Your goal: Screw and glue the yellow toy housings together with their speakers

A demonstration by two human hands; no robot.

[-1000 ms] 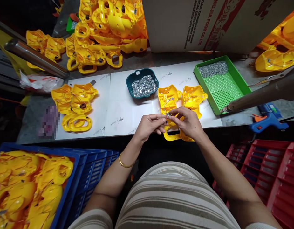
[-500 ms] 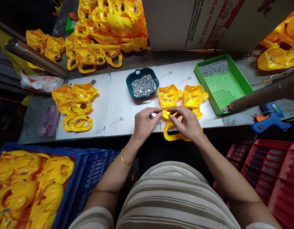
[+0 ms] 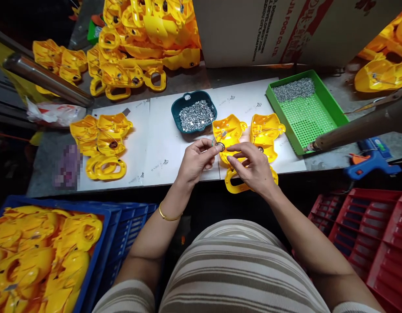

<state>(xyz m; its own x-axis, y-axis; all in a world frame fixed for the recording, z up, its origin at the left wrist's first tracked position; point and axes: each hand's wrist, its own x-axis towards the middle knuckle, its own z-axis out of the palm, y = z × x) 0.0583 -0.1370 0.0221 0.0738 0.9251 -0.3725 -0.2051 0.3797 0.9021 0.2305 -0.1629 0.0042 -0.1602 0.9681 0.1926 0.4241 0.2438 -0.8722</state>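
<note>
Between thumb and index finger, my left hand (image 3: 198,158) pinches a small round dark disc (image 3: 220,146) with a shiny rim and a bit of thin green wire beside it. Just to the right is my right hand (image 3: 253,165), thumb and fingers apart, with nothing visible in it. Under the hands lies a yellow plastic shell (image 3: 228,128) with thin wires inside, partly covered by the fingers. A second yellow shell (image 3: 265,128) sits to its right, its handle end partly hidden by my right hand.
A dark green bowl (image 3: 177,124) of small metal parts stands behind the hands. At the right are a green tray (image 3: 318,117) with screws and a blue glue gun (image 3: 367,163). More yellow shells (image 3: 111,134) lie left; a blue crate (image 3: 99,243) and red crates (image 3: 380,230) stand below.
My left hand has turned, bringing the round disc into sight between its fingertips. The yellow shell beneath has shifted slightly left. My right hand has moved only a little.
</note>
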